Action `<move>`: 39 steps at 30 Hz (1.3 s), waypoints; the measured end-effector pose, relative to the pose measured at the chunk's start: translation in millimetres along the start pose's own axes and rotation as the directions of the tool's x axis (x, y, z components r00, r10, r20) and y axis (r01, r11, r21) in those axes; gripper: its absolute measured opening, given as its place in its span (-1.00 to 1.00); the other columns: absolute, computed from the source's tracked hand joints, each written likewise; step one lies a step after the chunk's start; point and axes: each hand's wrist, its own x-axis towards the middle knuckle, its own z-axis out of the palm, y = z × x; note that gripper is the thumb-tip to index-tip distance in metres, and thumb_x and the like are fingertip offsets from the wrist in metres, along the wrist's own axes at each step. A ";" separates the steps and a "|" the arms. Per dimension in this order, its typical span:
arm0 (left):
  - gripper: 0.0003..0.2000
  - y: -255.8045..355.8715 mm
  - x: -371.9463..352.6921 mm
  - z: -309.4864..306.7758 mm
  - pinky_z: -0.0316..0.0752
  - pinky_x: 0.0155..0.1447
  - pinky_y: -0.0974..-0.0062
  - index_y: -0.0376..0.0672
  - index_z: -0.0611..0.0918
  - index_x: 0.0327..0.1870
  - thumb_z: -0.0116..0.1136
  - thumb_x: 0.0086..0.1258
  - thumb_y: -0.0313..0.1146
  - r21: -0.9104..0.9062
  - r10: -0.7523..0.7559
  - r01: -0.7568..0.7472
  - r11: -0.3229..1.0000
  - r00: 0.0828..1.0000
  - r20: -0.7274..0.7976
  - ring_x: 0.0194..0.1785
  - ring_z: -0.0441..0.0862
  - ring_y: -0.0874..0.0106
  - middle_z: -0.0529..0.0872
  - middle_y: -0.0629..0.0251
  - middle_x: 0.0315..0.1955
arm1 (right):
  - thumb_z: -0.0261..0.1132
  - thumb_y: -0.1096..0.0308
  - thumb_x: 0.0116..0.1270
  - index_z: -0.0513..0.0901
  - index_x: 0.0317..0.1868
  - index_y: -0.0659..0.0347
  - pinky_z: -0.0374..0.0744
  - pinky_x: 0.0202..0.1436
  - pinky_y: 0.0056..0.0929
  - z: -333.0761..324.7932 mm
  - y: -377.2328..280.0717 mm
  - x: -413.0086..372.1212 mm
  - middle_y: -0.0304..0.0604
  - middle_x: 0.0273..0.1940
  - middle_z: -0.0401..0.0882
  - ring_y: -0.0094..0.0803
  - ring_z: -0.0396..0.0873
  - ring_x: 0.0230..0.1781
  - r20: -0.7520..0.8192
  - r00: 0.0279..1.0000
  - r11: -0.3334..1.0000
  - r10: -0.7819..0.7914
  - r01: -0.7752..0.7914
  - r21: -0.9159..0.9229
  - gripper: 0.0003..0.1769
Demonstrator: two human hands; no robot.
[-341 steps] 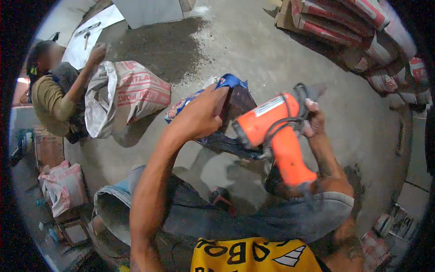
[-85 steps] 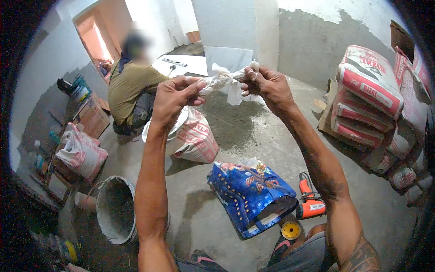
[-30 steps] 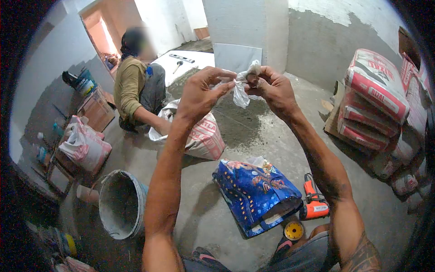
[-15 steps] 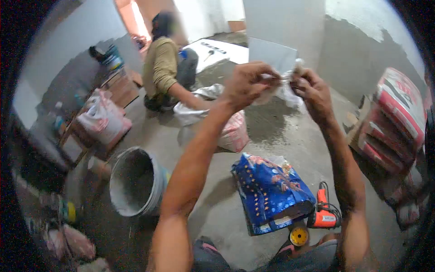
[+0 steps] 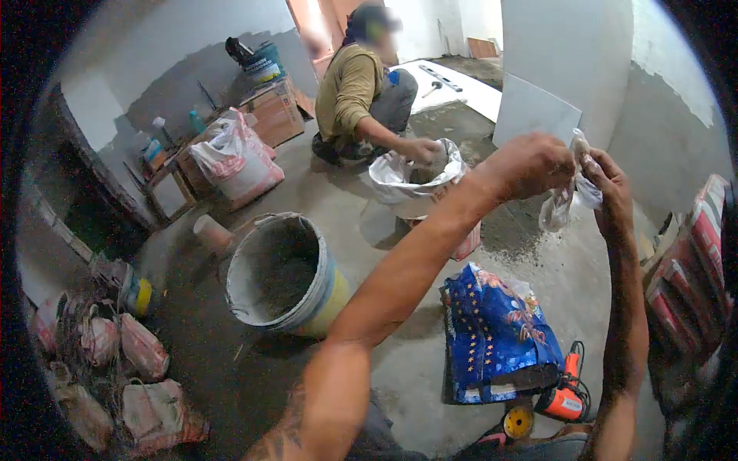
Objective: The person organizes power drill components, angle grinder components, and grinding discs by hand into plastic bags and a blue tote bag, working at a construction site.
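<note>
My left hand (image 5: 530, 165) is raised at the upper right, fingers bent and pinched at a crumpled, whitish, thin plastic bag (image 5: 559, 209). Close beside it, my right hand (image 5: 609, 184) grips the same plastic, and a twisted end sticks up above the fingers. Loose folds hang down between the two hands. My left fingertips are partly hidden and slightly blurred. Below the hands, a shiny blue printed sack (image 5: 500, 330) lies on the floor. An orange corded power tool (image 5: 565, 396) with a yellow disc (image 5: 518, 422) rests beside it.
A co-worker (image 5: 357, 92) crouches with a hand in an open white sack (image 5: 423, 188). A bucket (image 5: 330, 300) of grey material stands left of my arm. Filled sacks stand at left (image 5: 238, 165) and right (image 5: 692, 261). Dusty bags (image 5: 146, 346) lie lower left; a white board (image 5: 461, 92) lies behind.
My view has swung left, so the room sits further right. My hands still hold the plastic, now closer together. The co-worker's hand has come up into view at the white sack's mouth.
</note>
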 end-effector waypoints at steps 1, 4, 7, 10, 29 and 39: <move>-0.90 1.7 -1.4 0.8 0.58 -0.20 0.28 -0.16 0.64 -0.30 0.22 0.21 -0.38 0.052 -0.021 0.021 0.998 1.000 -0.001 -0.29 0.66 0.12 0.66 0.16 -0.37 | 0.20 0.28 0.42 0.60 -0.03 0.30 0.48 -0.12 -0.64 -0.5 -0.3 -0.5 -0.33 -0.23 0.60 -0.66 0.51 -0.23 -0.004 1.000 0.998 0.004 -0.005 -0.058 -0.73; -0.81 6.7 -3.8 5.6 0.58 -0.20 0.22 -0.17 0.58 -0.28 0.23 0.17 -0.28 0.227 -0.082 0.080 0.971 0.997 -0.001 -0.26 0.65 0.11 0.61 0.13 -0.32 | 0.21 0.26 0.42 0.61 -0.09 0.28 0.46 -0.15 -0.64 4.3 -2.7 -3.0 -0.36 -0.26 0.59 -0.66 0.49 -0.27 -0.011 1.000 0.994 0.011 -0.012 -0.105 -0.75; -0.80 5.8 -3.5 14.9 0.57 -0.22 0.18 -0.21 0.57 -0.40 0.21 0.16 -0.26 0.313 -0.057 0.070 0.947 0.997 -0.049 -0.31 0.66 0.08 0.63 0.08 -0.38 | 0.20 0.24 0.42 0.61 -0.12 0.27 0.46 -0.17 -0.63 4.6 9.3 0.8 -0.36 -0.28 0.59 -0.66 0.49 -0.29 -0.049 0.999 0.984 -0.010 0.001 -0.179 -0.75; -0.78 4.1 -6.0 17.9 0.57 -0.24 0.17 -0.24 0.54 -0.37 0.20 0.15 -0.25 0.312 -0.070 0.086 0.946 0.996 -0.060 -0.34 0.65 0.07 0.62 0.04 -0.41 | 0.19 0.21 0.43 0.61 -0.12 0.27 0.47 -0.18 -0.63 1.3 14.3 5.2 -0.36 -0.28 0.59 -0.66 0.48 -0.31 -0.105 0.994 0.977 0.014 -0.036 -0.211 -0.73; -0.84 -7.5 -3.3 -2.5 0.52 -0.28 0.62 -0.30 0.64 -0.14 0.18 0.37 -0.40 -0.390 -0.496 0.448 0.805 0.868 -0.028 -0.41 0.60 0.59 0.68 0.33 -0.37 | -0.04 0.27 0.49 0.46 0.12 0.27 0.52 -0.36 -0.55 13.7 11.5 -11.4 -0.27 -0.29 0.53 -0.57 0.50 -0.40 0.252 0.956 0.951 0.152 -0.210 0.226 -0.66; -0.80 3.2 1.9 -18.8 0.51 -0.23 0.62 -0.28 0.68 -0.18 0.17 0.41 -0.32 -0.266 -0.492 0.425 0.865 0.824 -0.280 -0.34 0.60 0.59 0.71 0.33 -0.39 | -0.12 0.15 0.48 0.52 -0.04 0.20 0.34 -0.54 -0.60 23.7 -0.7 -11.2 -0.37 -0.46 0.37 -0.65 0.32 -0.57 0.084 0.948 0.946 0.306 -0.313 0.088 -0.64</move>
